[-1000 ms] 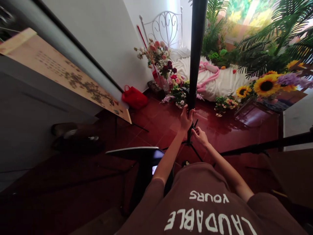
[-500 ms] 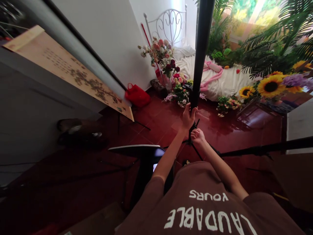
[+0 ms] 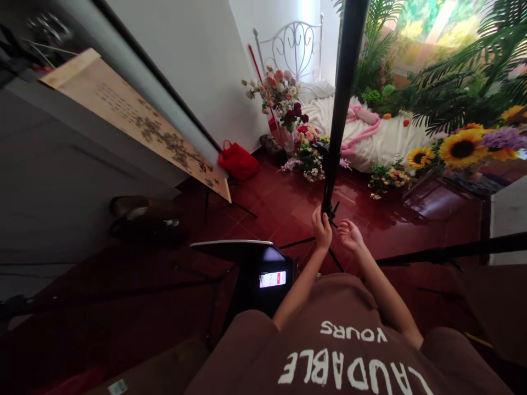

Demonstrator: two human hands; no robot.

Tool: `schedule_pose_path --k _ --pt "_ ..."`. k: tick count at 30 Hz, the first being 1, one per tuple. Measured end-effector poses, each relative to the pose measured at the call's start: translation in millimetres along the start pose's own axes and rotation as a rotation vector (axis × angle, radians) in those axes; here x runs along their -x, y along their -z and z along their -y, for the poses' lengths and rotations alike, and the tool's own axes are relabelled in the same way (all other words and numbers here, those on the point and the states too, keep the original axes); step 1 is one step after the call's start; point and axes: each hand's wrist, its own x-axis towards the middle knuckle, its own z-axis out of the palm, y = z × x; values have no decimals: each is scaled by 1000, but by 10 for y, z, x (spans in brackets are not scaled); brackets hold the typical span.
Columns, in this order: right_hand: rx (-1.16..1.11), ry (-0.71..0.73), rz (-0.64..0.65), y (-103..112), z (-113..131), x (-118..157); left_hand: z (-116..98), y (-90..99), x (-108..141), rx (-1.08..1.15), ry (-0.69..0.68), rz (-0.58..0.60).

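A black light stand [image 3: 340, 104] rises in front of me, its upper pole leaning toward the top of the view and its thin legs spreading over the red floor. My left hand [image 3: 322, 227] is closed around the lower pole, close to a dark knob [image 3: 330, 212]. Just right of the pole, my right hand [image 3: 349, 235] is apart from the stand, palm turned up and fingers loosely curled with gaps between them. Nothing shows in it.
Left of my arm, a lit phone screen [image 3: 272, 278] shows on a dark surface. A hanging scroll [image 3: 152, 129] and a red bag [image 3: 237, 161] are at left. Ahead are flowers [image 3: 280, 90] and a white-draped bed [image 3: 395, 137]. Another black pole [image 3: 453, 249] crosses at right.
My left hand has slid down the pole to its lower part. My right hand has come away from the knob, moved slightly right and loosened its fingers.
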Motion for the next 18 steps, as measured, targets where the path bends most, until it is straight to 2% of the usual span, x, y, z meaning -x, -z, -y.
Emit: schedule_pose_path --k 3,6,9,13,16,18 --pt "18 100 -80 268 164 274 233 -136 540 -2 235 -12" --pt "-10 207 -163 576 345 608 282 -320 945 49 293 206" --pt "-7 324 -241 886 495 1011 161 -530 1132 102 228 489" --pt "-1 491 -351 1241 622 1602 -172 -893 1186 168 64 820" --pt "-34 566 -433 1409 730 2004 -485 -1232 1219 236 -107 1009" --pt "-23 577 -507 1462 843 2220 -686 -1463 1260 294 -195 1093"
